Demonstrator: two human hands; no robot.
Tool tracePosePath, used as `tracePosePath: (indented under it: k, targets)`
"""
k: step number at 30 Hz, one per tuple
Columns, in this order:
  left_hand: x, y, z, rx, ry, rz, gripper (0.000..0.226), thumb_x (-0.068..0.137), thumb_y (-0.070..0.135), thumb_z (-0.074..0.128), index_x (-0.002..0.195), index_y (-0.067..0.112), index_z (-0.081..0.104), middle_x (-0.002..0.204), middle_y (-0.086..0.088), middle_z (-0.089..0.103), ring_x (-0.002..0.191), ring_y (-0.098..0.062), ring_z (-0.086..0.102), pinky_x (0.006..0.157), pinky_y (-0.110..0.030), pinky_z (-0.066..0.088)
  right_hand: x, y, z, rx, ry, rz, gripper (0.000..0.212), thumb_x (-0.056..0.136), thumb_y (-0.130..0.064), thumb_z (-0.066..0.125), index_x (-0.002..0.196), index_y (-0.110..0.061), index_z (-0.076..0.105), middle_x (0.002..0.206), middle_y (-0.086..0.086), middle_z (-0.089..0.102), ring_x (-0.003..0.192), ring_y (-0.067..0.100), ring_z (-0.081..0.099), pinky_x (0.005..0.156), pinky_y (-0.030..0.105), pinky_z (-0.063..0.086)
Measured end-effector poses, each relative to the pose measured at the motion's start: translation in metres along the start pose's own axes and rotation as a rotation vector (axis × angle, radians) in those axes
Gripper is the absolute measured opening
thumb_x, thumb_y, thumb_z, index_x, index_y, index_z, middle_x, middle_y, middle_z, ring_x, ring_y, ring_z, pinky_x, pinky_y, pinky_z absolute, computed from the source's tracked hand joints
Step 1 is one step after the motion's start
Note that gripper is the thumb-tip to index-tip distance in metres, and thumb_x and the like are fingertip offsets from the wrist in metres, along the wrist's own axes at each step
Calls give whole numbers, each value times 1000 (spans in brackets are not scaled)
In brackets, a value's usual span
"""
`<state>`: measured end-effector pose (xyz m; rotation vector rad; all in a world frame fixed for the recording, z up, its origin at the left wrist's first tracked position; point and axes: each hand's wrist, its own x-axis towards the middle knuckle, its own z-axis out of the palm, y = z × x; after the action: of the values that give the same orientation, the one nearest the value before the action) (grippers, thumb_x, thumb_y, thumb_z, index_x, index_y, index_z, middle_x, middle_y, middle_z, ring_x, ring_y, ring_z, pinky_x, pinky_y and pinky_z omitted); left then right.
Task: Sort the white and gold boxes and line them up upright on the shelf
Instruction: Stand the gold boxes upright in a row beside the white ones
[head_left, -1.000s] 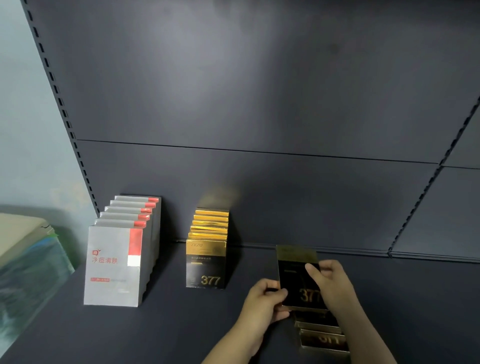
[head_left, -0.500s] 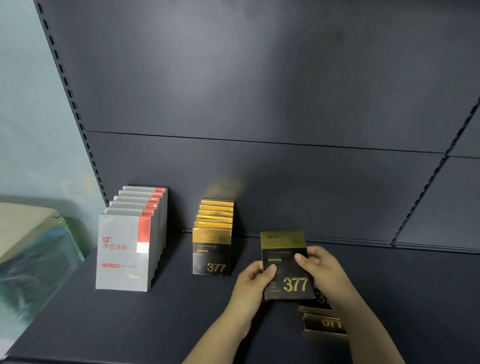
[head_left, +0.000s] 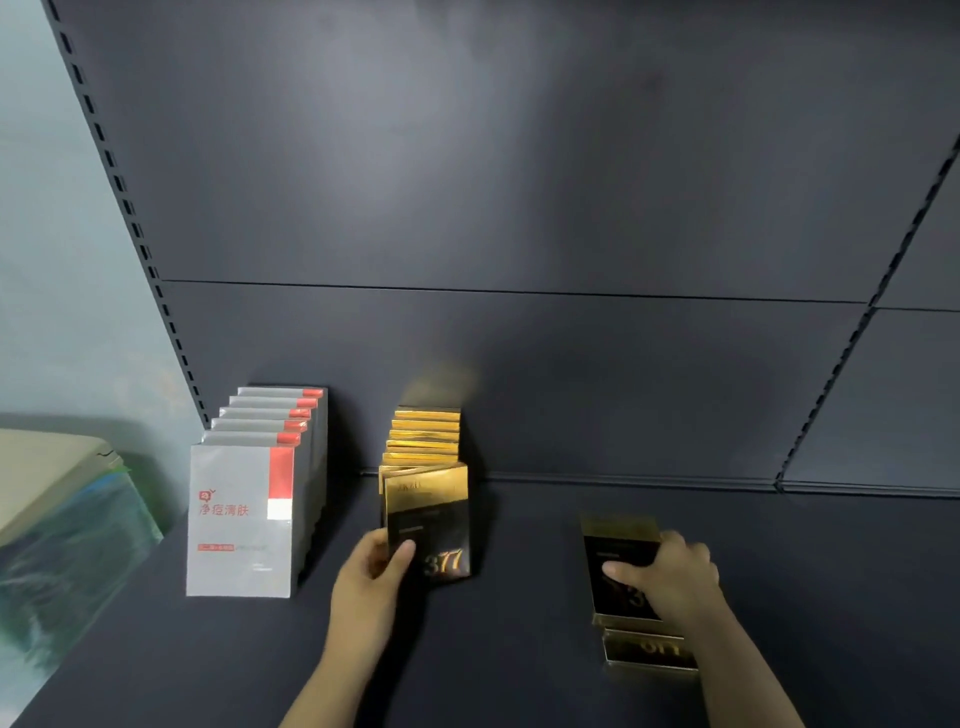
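On the dark shelf (head_left: 519, 649) a row of several white boxes (head_left: 241, 519) with red corners stands upright at the left. Beside it stands a row of several gold and black boxes (head_left: 423, 441). My left hand (head_left: 371, 577) grips a gold box marked 377 (head_left: 428, 525) by its lower left edge and holds it upright at the front of that gold row. My right hand (head_left: 670, 577) rests with curled fingers on the top gold box (head_left: 618, 551) of a small flat pile (head_left: 649, 649) at the right; whether it grips it is unclear.
A slotted upright (head_left: 130, 208) bounds the shelf at the left, and another upright (head_left: 852, 338) runs at the right. The dark back panel (head_left: 519, 208) rises behind the rows. A pale bundle in plastic (head_left: 62, 519) lies off the shelf's left end.
The gold 377 box, held by both hands over the pile, has moved left to the front of the gold row in my left hand alone. My right hand has gone back to the pile.
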<state>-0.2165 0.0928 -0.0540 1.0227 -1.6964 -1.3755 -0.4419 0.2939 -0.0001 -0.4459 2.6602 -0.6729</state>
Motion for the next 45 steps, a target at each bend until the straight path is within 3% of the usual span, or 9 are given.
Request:
tracePosePath:
  k: [6,10,16,22,26,30,36,40,45]
  targets:
    - [20,-21,-6,185,116,-74,31,84,31,73,105,12,59,108,-11,62,95,-22,63,84,-37,51,2,1,-6,98,-55,21,82,72,-48,79,135,-10,42,135,19,39,126,38,38,105,48,39]
    - [18,-17,-1,204,219,-79,43,81,24,78,113,7,54,115,-11,49,83,-6,50,76,-22,42,7,9,-2,168,-30,49,78,75,-43,78,133,-13,37,135,18,37,125,37,36,103,48,37]
    - [-3,7,12,127,318,29,41,82,7,74,114,18,50,108,1,39,89,-10,49,76,-20,39,21,20,-11,465,-11,88,69,80,-16,77,133,-7,33,112,13,55,87,25,58,68,37,47]
    - [-30,31,40,38,-105,186,31,92,5,59,93,36,62,90,5,65,76,-7,64,64,-11,47,14,0,-7,680,148,-49,32,96,-12,53,127,-14,45,97,2,63,81,17,58,69,37,46]
    - [-37,36,65,-191,-401,-49,30,96,14,58,121,30,54,104,5,72,93,-8,69,75,-20,54,-12,-33,23,934,-135,-157,27,97,-6,51,122,-17,49,111,8,66,95,26,67,75,41,55]
    - [-30,32,59,-305,-393,-15,35,94,15,59,128,25,57,114,5,74,106,-11,69,82,-20,54,-28,-54,53,1052,-332,-248,26,95,-2,52,115,-19,56,109,6,70,98,21,70,82,40,57]
    - [-17,16,12,-225,-123,56,29,90,36,62,118,43,61,116,13,70,106,-1,65,84,-21,51,-19,-53,52,788,-161,-338,30,90,-4,62,105,-29,57,102,-1,62,99,15,62,70,14,48]
    - [-9,-7,-3,137,94,35,27,88,24,68,108,39,59,108,11,59,101,-6,59,94,-35,49,-1,-30,29,352,187,-312,34,85,-11,69,116,-18,56,111,4,54,111,28,51,93,37,44]
    - [-9,-10,4,225,274,-28,49,77,24,81,117,18,53,112,1,44,104,-12,42,90,-29,39,14,0,5,-7,46,14,81,78,-48,72,138,-10,35,135,20,42,122,40,43,100,51,40]
